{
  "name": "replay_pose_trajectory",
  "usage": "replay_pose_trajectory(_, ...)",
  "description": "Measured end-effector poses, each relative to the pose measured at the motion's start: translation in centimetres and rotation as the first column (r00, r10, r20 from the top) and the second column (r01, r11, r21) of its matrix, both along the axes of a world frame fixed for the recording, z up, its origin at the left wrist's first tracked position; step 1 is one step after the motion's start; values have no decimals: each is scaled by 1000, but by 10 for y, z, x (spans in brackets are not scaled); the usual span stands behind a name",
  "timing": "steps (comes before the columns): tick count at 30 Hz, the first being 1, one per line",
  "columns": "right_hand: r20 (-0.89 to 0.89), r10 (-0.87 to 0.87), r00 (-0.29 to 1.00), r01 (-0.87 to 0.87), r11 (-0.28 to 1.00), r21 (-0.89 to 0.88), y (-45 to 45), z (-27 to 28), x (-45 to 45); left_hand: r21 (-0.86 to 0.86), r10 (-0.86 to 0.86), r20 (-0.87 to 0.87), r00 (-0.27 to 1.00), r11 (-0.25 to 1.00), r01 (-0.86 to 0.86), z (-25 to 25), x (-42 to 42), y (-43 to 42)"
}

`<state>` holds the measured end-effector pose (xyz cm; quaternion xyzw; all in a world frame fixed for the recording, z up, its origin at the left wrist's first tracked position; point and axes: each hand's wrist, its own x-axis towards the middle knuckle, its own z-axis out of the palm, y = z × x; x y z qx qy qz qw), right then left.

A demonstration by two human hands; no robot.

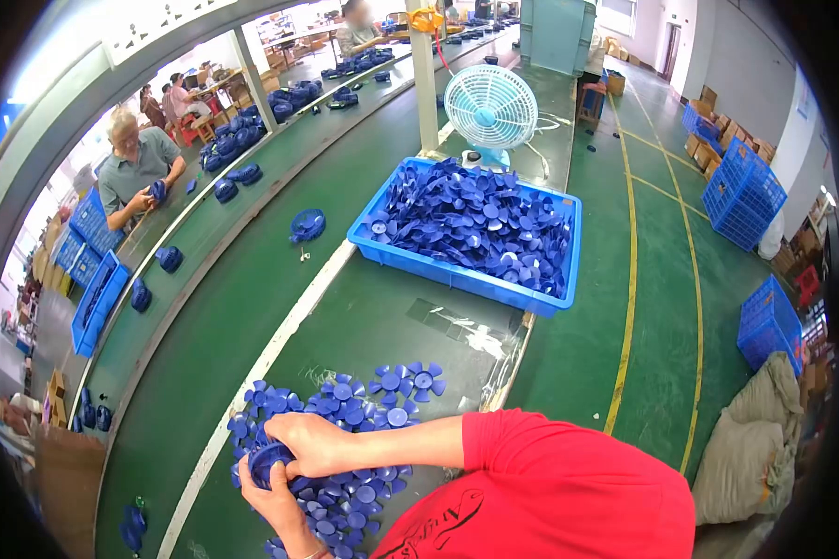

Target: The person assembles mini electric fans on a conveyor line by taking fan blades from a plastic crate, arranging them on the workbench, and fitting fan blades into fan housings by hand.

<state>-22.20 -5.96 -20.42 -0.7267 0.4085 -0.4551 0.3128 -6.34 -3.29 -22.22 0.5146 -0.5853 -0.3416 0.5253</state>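
Note:
My left hand (275, 506) grips a round, dark blue plastic fan housing (262, 462) from below and the side, with the thumb near its rim. My right hand (309, 443) is closed at the housing's open side, its fingertips at the rim; whether a small part is between them is hidden. Around and beneath both hands lies a loose spread of small blue fan blades (343, 389) on the green work surface (382, 326).
A blue tray (457, 273) heaped with fan blades stands ahead, with a light blue fan (490, 107) behind it. To the left, a green conveyor belt (224, 312) carries a blue fan part (308, 224). A person (138, 160) handles a blue part across it.

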Motion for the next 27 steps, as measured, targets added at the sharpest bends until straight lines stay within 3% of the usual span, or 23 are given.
replay_pose_trajectory(1,-6,-44,999,44,996,-82,1,-6,3,-10,4,65,998,1000,-3,-4,2,-1)
replay_pose_trajectory(5,13,-157,987,156,964,-213,-16,-18,11,-75,111,41,993,991,-108,-4,-7,-18)
replay_pose_trajectory(6,3,-147,989,146,982,-116,-30,-16,12,-116,132,144,981,987,-115,3,-8,-29)
replay_pose_trajectory(7,-5,-126,992,126,992,-17,-46,-11,12,-95,136,136,981,988,-124,7,-9,-46)
replay_pose_trajectory(9,177,-149,973,133,986,101,-81,6,12,-105,96,-33,995,990,-99,24,-12,-84)
replay_pose_trajectory(10,191,-173,966,185,982,-48,-112,-9,15,-68,107,-77,991,991,-112,27,-3,-106)
replay_pose_trajectory(11,304,-73,950,-48,927,372,-130,6,3,-44,140,-72,988,989,-144,38,2,-118)
replay_pose_trajectory(12,243,-216,946,79,877,473,-148,4,1,6,190,-90,978,982,-190,42,14,-130)
replay_pose_trajectory(13,157,-296,942,204,879,432,-172,-17,-5,1,241,-56,969,971,-241,46,23,-135)
replay_pose_trajectory(16,164,-206,965,118,895,430,-144,-17,-66,23,234,123,965,971,-238,37,71,-131)
replay_pose_trajectory(18,-111,-223,968,241,952,191,-116,-34,-111,133,192,206,960,966,-222,24,99,-113)
replay_pose_trajectory(22,-19,-392,920,381,879,289,-35,-60,-173,183,154,397,905,953,-242,-9,139,-83)
replay_pose_trajectory(24,38,-498,866,480,851,213,-1,-68,-177,183,89,473,877,963,-197,-12,131,-78)
replay_pose_trajectory(27,-142,-601,786,614,786,70,31,-82,-170,144,-11,487,873,987,-68,-20,98,-88)
